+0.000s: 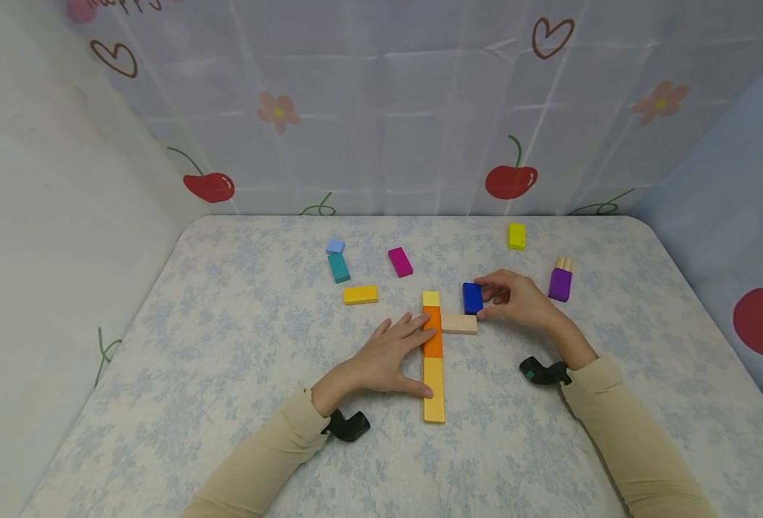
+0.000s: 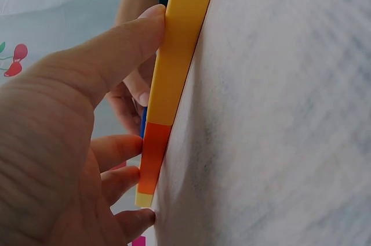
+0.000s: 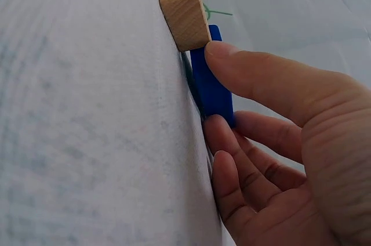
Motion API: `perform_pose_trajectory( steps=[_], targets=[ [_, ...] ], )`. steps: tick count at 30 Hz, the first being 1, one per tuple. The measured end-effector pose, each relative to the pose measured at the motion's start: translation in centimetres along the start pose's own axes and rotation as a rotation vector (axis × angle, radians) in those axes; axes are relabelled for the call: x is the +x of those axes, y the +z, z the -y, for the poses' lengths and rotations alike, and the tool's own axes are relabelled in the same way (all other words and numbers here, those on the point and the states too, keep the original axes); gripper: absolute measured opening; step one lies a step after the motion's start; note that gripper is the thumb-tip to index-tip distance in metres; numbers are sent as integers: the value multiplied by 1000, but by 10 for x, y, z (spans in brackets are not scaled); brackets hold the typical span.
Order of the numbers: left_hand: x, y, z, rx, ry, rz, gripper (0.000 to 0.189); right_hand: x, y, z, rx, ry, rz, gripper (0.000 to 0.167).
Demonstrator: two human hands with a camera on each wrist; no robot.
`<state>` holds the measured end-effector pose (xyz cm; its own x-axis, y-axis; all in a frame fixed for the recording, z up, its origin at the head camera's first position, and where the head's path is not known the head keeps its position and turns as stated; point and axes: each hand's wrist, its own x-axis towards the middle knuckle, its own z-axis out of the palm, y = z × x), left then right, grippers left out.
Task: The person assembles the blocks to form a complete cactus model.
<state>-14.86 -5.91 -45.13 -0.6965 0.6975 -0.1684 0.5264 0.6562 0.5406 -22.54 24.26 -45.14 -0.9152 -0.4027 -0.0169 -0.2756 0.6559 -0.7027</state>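
Observation:
In the head view a column of blocks runs toward the person: a pale yellow block (image 1: 431,298), an orange block (image 1: 432,348) and a longer yellow block (image 1: 434,410). My left hand (image 1: 387,357) rests along its left side, spread fingers on the orange block and thumb on the long yellow one. A plain wooden block (image 1: 460,324) juts right from the orange block. At its far side, near its right end, lies a blue block (image 1: 472,298), which my right hand (image 1: 515,301) pinches between thumb and fingers. The right wrist view shows the thumb at the blue block's (image 3: 213,86) wooden-block end.
Beyond the left hand lie a yellow block (image 1: 360,295), a teal block (image 1: 339,267), a light blue block (image 1: 335,246) and a magenta block (image 1: 400,262). On the right are a lime block (image 1: 516,236) and a purple piece (image 1: 559,285) with pale pegs.

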Motion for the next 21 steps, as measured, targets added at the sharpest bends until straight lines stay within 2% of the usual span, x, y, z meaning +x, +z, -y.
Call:
perform_pose_trajectory(
  steps=[21],
  targets=[
    [0, 0, -1, 12, -2, -2, 96, -2, 1, -1, 51, -29, 11, 63]
  ],
)
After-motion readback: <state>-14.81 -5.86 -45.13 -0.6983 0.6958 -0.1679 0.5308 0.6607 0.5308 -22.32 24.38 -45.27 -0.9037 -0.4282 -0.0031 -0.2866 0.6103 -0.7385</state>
